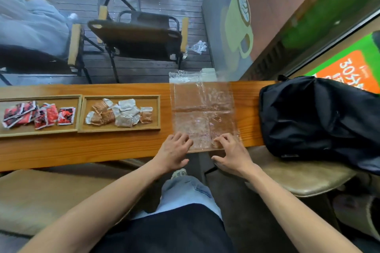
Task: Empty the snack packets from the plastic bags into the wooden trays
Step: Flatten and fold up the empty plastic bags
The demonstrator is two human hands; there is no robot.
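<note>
Both hands, left hand (173,151) and right hand (231,155), press spread fingers on crinkled clear plastic bag (202,109).

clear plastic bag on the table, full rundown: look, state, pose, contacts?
The plastic bag is clear, thin and crinkled, with fold creases, and looks empty. It lies flat on the wooden table, right of the two trays, its far end hanging past the table's far edge. The left hand and right hand rest their fingertips on its near edge. A black backpack sits apart on its right.
</note>
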